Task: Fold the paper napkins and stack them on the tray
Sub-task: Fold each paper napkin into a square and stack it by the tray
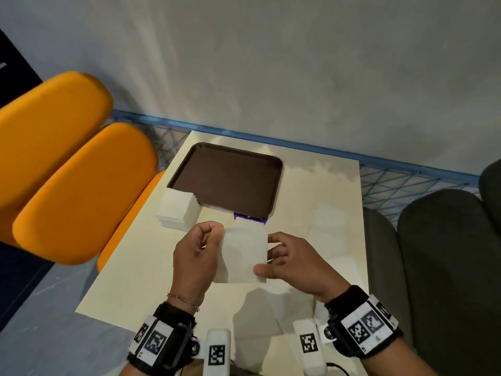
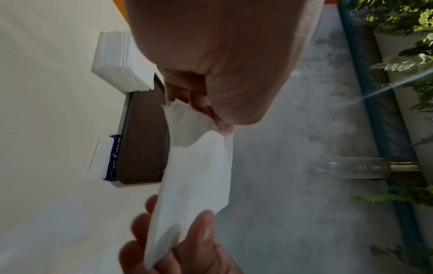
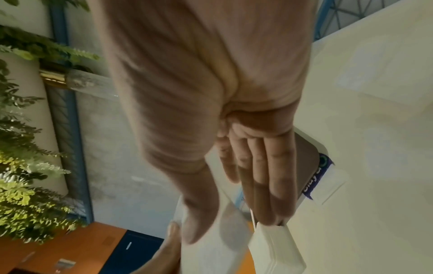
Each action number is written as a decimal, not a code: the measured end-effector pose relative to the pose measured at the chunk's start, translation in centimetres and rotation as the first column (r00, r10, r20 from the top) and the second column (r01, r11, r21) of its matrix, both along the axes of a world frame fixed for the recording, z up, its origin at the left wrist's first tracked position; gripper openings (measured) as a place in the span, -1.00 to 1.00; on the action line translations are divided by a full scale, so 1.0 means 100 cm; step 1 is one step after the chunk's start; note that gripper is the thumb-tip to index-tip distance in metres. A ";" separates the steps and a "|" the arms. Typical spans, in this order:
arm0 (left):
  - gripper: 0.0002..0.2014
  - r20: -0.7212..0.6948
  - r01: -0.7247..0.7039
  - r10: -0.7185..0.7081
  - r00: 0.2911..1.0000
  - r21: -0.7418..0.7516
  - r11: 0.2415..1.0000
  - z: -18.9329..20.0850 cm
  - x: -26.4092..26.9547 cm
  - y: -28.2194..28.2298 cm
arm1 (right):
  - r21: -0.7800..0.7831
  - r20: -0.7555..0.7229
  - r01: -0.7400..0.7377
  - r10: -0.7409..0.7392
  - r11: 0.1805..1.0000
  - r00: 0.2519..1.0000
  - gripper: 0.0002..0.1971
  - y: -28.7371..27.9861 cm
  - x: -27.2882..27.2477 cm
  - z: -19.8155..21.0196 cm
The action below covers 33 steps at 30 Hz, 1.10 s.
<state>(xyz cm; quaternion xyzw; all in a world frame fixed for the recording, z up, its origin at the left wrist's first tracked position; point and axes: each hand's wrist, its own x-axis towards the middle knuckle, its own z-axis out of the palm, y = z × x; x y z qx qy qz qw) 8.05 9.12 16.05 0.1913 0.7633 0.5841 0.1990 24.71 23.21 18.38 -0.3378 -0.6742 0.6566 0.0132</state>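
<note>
Tissue-thin napkin point(image 1: 245, 253) | floppy, tears easily | left hand point(image 1: 196, 257) pinches far-left corner | right hand point(image 1: 291, 260) pinches near-right edge | aloft over table's near edge point(image 1: 135, 302)

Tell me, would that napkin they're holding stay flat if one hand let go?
Probably not. The napkin looks thin and floppy: in the left wrist view its corner already curls over where the left hand pinches it. It likely weighs almost nothing, so with only the right hand holding it, it would droop.
</note>
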 end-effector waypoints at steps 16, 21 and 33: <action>-0.89 -0.206 0.226 -0.255 0.945 -0.152 0.962 -0.028 -0.099 -0.036 | 0.020 0.080 -0.093 0.091 0.995 0.993 -0.65 -0.020 -0.115 -0.018; -0.69 0.337 0.028 -0.002 0.941 -0.072 0.997 -0.034 -0.155 -0.045 | -0.129 0.066 0.208 -0.201 0.970 0.977 -0.72 -0.028 -0.179 -0.058; -0.87 0.521 -0.095 0.200 0.830 -0.221 0.971 -0.122 -0.259 -0.025 | -0.109 0.276 0.478 -0.435 0.872 0.857 -0.78 -0.027 -0.303 -0.147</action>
